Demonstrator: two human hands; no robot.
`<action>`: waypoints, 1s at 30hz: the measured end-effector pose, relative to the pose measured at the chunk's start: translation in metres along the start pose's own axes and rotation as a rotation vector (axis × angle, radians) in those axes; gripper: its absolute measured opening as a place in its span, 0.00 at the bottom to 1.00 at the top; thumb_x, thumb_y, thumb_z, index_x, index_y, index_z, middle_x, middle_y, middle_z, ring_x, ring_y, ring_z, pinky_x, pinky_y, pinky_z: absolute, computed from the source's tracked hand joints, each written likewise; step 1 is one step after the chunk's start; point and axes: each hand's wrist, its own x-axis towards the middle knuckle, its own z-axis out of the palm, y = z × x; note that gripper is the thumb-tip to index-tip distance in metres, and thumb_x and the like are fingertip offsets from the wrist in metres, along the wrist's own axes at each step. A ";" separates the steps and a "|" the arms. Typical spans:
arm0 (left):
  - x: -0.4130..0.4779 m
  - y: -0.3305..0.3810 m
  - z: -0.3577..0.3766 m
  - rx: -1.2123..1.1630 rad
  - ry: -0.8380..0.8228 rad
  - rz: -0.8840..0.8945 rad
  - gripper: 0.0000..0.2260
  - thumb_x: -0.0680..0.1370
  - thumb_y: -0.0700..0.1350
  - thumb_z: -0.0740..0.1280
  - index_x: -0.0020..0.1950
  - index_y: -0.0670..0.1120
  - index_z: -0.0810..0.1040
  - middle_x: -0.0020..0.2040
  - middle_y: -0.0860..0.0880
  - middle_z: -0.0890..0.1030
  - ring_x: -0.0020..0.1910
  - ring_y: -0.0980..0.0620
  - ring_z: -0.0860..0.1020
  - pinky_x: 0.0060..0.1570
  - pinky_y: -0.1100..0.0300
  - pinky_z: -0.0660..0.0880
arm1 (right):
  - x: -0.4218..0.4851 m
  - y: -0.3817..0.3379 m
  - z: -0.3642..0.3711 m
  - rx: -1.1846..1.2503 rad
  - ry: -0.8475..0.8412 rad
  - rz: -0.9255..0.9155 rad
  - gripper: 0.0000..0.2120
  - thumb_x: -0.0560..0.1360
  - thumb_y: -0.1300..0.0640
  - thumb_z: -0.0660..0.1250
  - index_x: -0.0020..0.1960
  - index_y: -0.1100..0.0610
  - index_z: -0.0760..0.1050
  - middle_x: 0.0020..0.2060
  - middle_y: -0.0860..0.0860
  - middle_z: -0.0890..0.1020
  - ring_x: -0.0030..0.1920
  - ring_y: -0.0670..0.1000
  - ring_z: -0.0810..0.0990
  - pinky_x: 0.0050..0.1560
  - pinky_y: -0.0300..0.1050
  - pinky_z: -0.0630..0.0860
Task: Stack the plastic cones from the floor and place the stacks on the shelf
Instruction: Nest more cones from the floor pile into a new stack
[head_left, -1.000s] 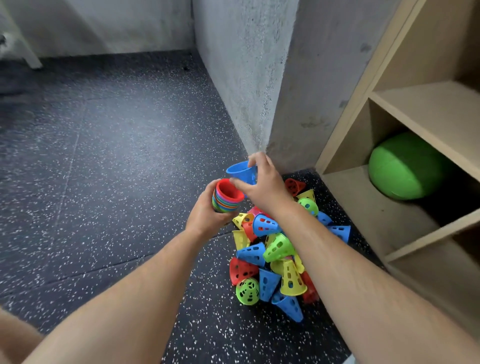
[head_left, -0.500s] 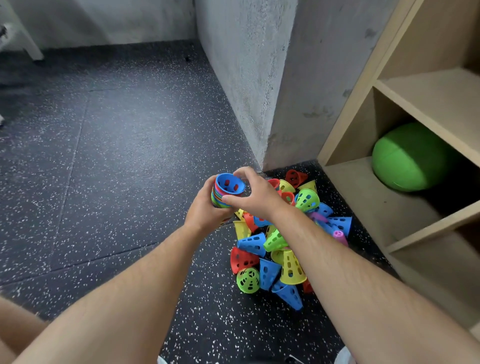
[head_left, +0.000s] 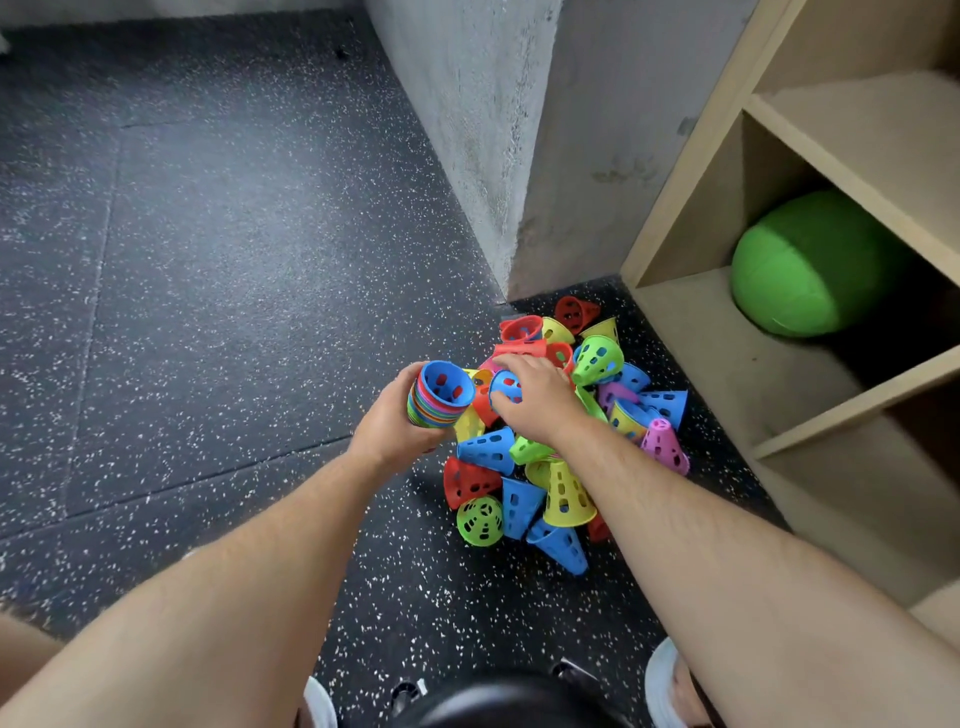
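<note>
The right hand (head_left: 543, 402) has let go of the stack (head_left: 441, 397) and dropped to the pile (head_left: 561, 493). A second ago it was carrying a blue cone over a stack topped in red, and half a second ago it was seating that cone. The stack now shows a blue mouth on top, so that cone is nested and the cycle starts again. The right hand's thumb and fingers curl round a loose blue cone (head_left: 506, 387) at the near top of the heap, thumb below and fingers over it. The cone has not yet come clear of its neighbours. That forearm reaches in from the lower right, wrist bent down towards the heap. The left hand (head_left: 387, 434) wraps round the stack's side, just left of the pile, with the open end tipped up and towards the camera. Its forearm runs in from the lower left. Many cones in red, yellow, green, blue and pink lie tumbled on the dark speckled floor (head_left: 208, 312), at the foot of the concrete wall (head_left: 571, 156), so by my reckoning the stacking is far from done. No stack can be seen on the wooden shelf (head_left: 727, 353) to the right, whose lower compartment holds a green ball (head_left: 810, 265).
</note>
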 end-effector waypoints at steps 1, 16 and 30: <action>-0.001 -0.001 0.001 -0.010 -0.002 -0.013 0.32 0.69 0.38 0.80 0.65 0.60 0.72 0.53 0.56 0.83 0.47 0.54 0.85 0.44 0.50 0.85 | 0.001 0.001 0.000 -0.054 -0.006 -0.008 0.26 0.77 0.50 0.63 0.75 0.47 0.66 0.71 0.48 0.72 0.72 0.53 0.66 0.75 0.56 0.59; -0.007 -0.001 0.006 0.005 0.001 -0.036 0.33 0.68 0.40 0.81 0.64 0.64 0.71 0.51 0.62 0.83 0.47 0.64 0.83 0.43 0.70 0.78 | 0.028 0.013 0.022 -0.539 -0.179 0.004 0.36 0.78 0.55 0.68 0.79 0.39 0.55 0.67 0.55 0.70 0.67 0.58 0.68 0.71 0.57 0.61; -0.007 0.007 0.003 -0.038 0.012 -0.079 0.30 0.71 0.36 0.79 0.67 0.55 0.72 0.51 0.55 0.83 0.38 0.71 0.79 0.34 0.76 0.73 | 0.010 -0.002 -0.011 0.405 0.138 0.003 0.26 0.76 0.49 0.71 0.69 0.47 0.63 0.61 0.54 0.73 0.55 0.52 0.78 0.59 0.50 0.76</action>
